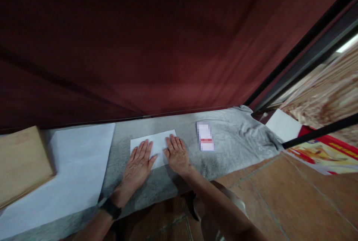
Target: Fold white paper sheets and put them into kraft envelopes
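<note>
A small white sheet of paper (159, 141) lies flat on the grey cloth (120, 159) in front of me. My left hand (139, 164) rests on its left part, palm down, fingers stretched out and thumb apart. On the right part of the sheet lies my right hand (176, 154), also palm down with fingers extended. Neither hand grips anything. To the right of my right hand, apart from it, is a small white and pinkish rectangular item (205, 135) with a red band; its details are blurred out.
Large white sheets (81, 166) spread at the left, with a thick brown paper stack or packet (22, 162) on top. A dark red panel (167, 65) rises behind the cloth. Black metal bars (302, 43) stand at right, near a red and yellow printed box (324, 149) on the tiled floor (265, 192).
</note>
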A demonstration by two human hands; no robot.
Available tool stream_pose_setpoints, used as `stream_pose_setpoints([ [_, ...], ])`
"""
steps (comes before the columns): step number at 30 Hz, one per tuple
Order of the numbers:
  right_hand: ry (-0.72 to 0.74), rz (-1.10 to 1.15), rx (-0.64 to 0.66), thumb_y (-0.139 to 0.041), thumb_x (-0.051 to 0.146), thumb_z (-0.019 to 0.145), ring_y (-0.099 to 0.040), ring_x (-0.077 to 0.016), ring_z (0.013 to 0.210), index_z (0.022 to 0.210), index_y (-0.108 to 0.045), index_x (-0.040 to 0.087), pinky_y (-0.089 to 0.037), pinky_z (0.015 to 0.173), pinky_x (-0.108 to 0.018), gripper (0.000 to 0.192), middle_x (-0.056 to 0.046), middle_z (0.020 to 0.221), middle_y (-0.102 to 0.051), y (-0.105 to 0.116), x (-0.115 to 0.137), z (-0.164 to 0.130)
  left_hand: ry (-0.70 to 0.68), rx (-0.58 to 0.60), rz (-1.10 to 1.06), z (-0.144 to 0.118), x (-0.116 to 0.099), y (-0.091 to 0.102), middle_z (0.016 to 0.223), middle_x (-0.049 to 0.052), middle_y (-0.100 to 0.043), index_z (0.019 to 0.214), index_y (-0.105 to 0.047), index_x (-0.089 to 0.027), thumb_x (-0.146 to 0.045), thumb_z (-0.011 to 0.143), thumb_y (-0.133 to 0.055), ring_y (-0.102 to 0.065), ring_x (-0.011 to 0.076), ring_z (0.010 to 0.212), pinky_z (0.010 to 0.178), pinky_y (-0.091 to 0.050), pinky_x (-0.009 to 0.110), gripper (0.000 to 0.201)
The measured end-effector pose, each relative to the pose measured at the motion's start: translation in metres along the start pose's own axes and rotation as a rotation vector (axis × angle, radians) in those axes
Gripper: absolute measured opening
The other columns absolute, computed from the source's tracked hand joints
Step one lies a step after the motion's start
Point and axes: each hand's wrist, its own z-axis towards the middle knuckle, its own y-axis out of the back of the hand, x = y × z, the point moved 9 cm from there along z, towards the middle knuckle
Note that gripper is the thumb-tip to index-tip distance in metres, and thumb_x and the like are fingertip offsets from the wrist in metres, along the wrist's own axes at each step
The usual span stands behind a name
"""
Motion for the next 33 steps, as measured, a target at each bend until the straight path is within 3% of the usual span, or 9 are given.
stream_pose_setpoints([
  [7,-0.133,-0.05,0.098,-0.042,0.041,0.107,-0.043,-0.0333,0.146,0.155,-0.043,0.006,-0.03,0.122,-0.049,0.06,-0.018,0.162,-0.042,0.015,-0.023,0.002,0.107,-0.015,0.061,-0.008,0.026,0.003,0.16,0.026,-0.041,0.153,-0.043,0.0,-0.055,0.102,-0.025,-0.041,0.037,0.149,0.123,-0.032,0.055,0.077],
  [13,-0.282,-0.007,0.185,-0.049,0.031,0.102,-0.063,-0.0294,0.119,0.147,-0.052,0.01,-0.047,0.104,-0.041,0.05,-0.02,0.134,-0.066,0.035,-0.036,0.008,0.149,-0.019,0.061,-0.01,0.032,0.005,0.16,0.027,-0.041,0.152,-0.044,0.003,-0.055,0.101,-0.025,-0.04,0.0387,0.15,0.122,-0.031,0.057,0.079],
  [19,-0.426,0.157,0.254,-0.059,0.025,0.094,-0.071,-0.0244,0.101,0.126,-0.066,0.014,-0.052,0.088,-0.032,0.034,-0.014,0.113,-0.074,0.025,-0.047,0.012,0.156,0.001,0.094,-0.009,0.029,0.007,0.16,0.027,-0.041,0.152,-0.043,0.003,-0.053,0.101,-0.025,-0.039,0.0379,0.15,0.124,-0.029,0.054,0.078],
  [22,-0.441,0.383,0.293,-0.061,0.02,0.089,-0.072,-0.0204,0.086,0.101,-0.074,0.019,-0.051,0.074,-0.026,0.017,-0.007,0.091,-0.077,0.011,-0.049,0.012,0.168,0.006,0.081,-0.009,0.031,0.007,0.159,0.027,-0.042,0.152,-0.043,0.002,-0.054,0.102,-0.026,-0.038,0.0376,0.151,0.123,-0.029,0.056,0.077],
  [24,-0.427,0.605,0.262,-0.06,0.021,0.088,-0.069,-0.0176,0.072,0.085,-0.073,0.02,-0.048,0.062,-0.023,0.013,-0.001,0.073,-0.073,0.009,-0.047,0.016,0.176,-0.002,0.037,-0.007,0.03,0.011,0.16,0.027,-0.042,0.153,-0.043,-0.001,-0.055,0.102,-0.026,-0.036,0.0381,0.152,0.123,-0.029,0.06,0.076],
  [27,-0.438,0.981,0.094,-0.059,0.029,0.087,-0.061,-0.0142,0.057,0.082,-0.07,0.019,-0.043,0.051,-0.021,0.016,0.003,0.062,-0.065,0.025,-0.05,0.029,0.135,-0.046,-0.102,-0.001,0.016,0.027,0.167,0.023,-0.032,0.16,-0.033,-0.008,-0.056,0.103,-0.029,-0.032,0.0357,0.155,0.123,-0.032,0.057,0.074],
  [30,-0.453,1.203,-0.08,-0.061,0.036,0.085,-0.055,-0.0122,0.055,0.086,-0.069,0.019,-0.042,0.05,-0.02,0.018,0.005,0.063,-0.062,0.059,-0.054,0.04,0.0,-0.088,-0.227,0.006,-0.019,0.047,0.172,0.016,-0.022,0.165,-0.018,-0.02,-0.06,0.1,-0.043,-0.027,0.0326,0.157,0.125,-0.031,0.053,0.08],
  [33,-0.346,1.279,-0.167,-0.06,0.041,0.09,-0.057,-0.0127,0.061,0.091,-0.07,0.02,-0.045,0.056,-0.021,0.024,0.003,0.072,-0.066,0.101,-0.037,0.047,-0.006,-0.157,-0.304,0.012,-0.047,0.062,0.171,0.018,-0.024,0.166,-0.011,-0.019,-0.056,0.097,-0.053,-0.028,0.0353,0.156,0.123,-0.032,0.055,0.089],
])
